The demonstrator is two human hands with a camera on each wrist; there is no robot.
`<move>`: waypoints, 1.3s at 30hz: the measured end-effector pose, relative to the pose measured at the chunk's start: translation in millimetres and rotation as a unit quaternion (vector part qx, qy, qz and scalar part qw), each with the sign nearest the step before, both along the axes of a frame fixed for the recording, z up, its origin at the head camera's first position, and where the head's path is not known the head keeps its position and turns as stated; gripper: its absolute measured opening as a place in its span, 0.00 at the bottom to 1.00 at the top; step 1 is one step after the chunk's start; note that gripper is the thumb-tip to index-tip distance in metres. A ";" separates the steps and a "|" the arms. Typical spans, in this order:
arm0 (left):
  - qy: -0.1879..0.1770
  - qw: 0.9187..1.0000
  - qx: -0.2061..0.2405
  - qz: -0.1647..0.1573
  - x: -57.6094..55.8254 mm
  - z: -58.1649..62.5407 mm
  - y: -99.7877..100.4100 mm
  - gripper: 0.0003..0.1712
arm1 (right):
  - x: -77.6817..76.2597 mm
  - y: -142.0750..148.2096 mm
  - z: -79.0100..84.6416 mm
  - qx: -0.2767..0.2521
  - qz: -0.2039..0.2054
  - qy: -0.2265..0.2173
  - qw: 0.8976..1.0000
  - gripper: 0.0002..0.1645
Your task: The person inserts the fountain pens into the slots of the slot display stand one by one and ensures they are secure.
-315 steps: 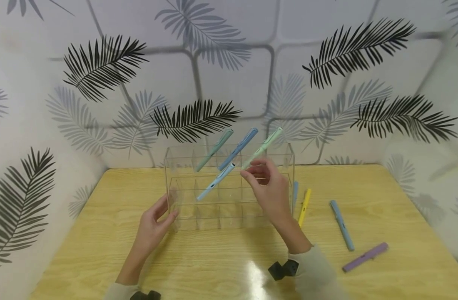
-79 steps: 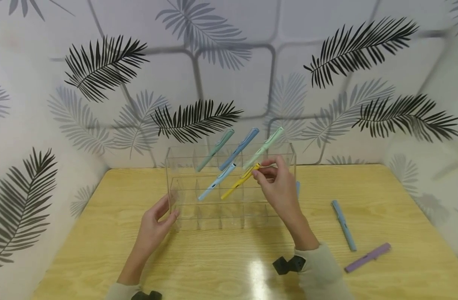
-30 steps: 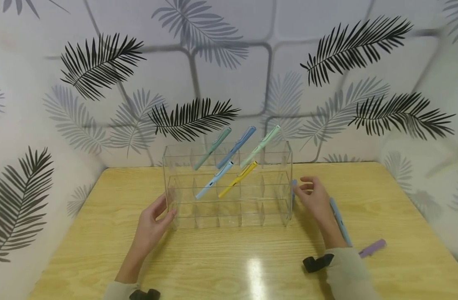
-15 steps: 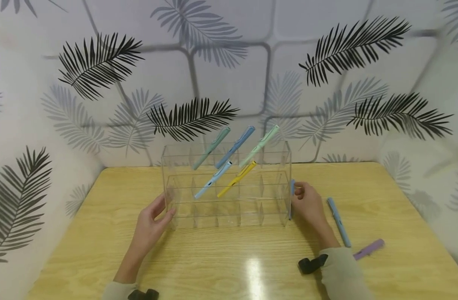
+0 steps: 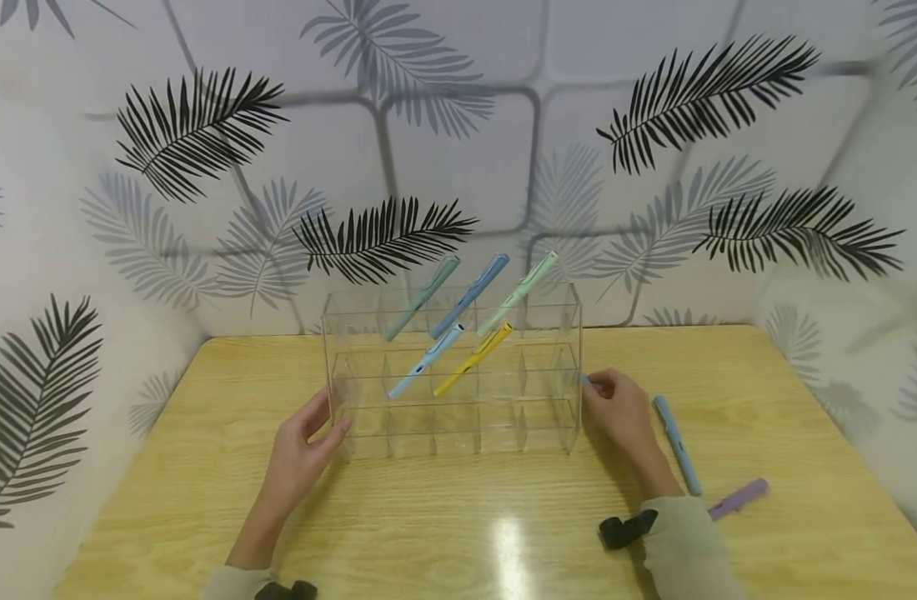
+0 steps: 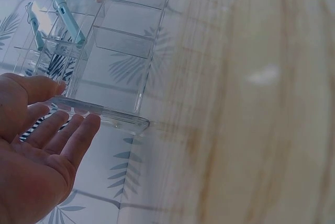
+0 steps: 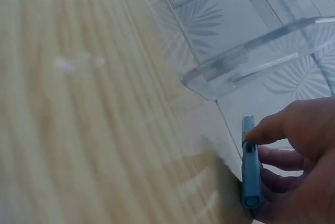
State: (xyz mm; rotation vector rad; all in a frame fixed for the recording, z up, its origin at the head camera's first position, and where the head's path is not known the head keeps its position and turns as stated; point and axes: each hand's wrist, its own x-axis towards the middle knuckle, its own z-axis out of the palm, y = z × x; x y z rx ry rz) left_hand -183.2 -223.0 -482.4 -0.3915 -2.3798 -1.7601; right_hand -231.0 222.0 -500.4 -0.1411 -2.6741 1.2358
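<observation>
A clear tiered pen rack [image 5: 458, 406] stands on the table. My left hand [image 5: 301, 454] grips its left side panel, thumb on one face and fingers on the other, as the left wrist view shows. Just right of the rack, my right hand [image 5: 622, 410] pinches a blue pen [image 7: 251, 171] between thumb and fingers; in the head view most of that pen is hidden. Teal [image 5: 423, 297], blue [image 5: 469, 296] and mint green [image 5: 518, 293] pens lean in the rack's top tier. Below them a light blue pen [image 5: 426, 362] and a yellow pen [image 5: 473, 360] lean side by side.
On the wooden table [image 5: 398, 533], a grey-blue pen [image 5: 678, 446] lies right of my right hand. A purple pen [image 5: 739, 498] lies nearer, partly behind the right sleeve [image 5: 687, 542]. A leaf-patterned wall [image 5: 466, 167] rises behind the table.
The yellow pen has gone from the table into the rack's middle tier. My right hand left it, moved right and took hold of the blue pen. The left hand stays put.
</observation>
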 end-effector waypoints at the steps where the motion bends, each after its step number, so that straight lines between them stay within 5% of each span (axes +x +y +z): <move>1: -0.001 1.000 -0.002 0.000 0.0 0.0 -0.1 0.32 | 0.0 1.4 1.1 -0.008 -0.005 -0.005 1.000 0.17; 7: -0.006 1.000 -0.011 0.003 0.4 0.3 -0.5 0.33 | 1.8 10.3 13.2 -0.099 -0.019 -0.016 0.995 0.21; 13: -0.005 1.000 -0.007 0.000 -0.4 -0.2 -0.6 0.33 | 5.4 15.4 28.5 -0.212 -0.004 0.015 0.977 0.23; 26: -0.002 1.000 -0.001 -0.005 0.4 0.8 0.0 0.33 | 11.3 14.5 57.8 -0.253 -0.011 0.072 0.965 0.25; 34: -0.001 1.000 -0.003 -0.006 -0.4 0.1 -0.3 0.33 | 22.3 6.8 88.3 -0.362 -0.029 0.136 0.922 0.18; 39: 0.000 1.000 -0.003 -0.007 -0.6 -0.6 -0.6 0.32 | 27.2 1.3 99.3 -0.369 -0.008 0.175 0.913 0.18</move>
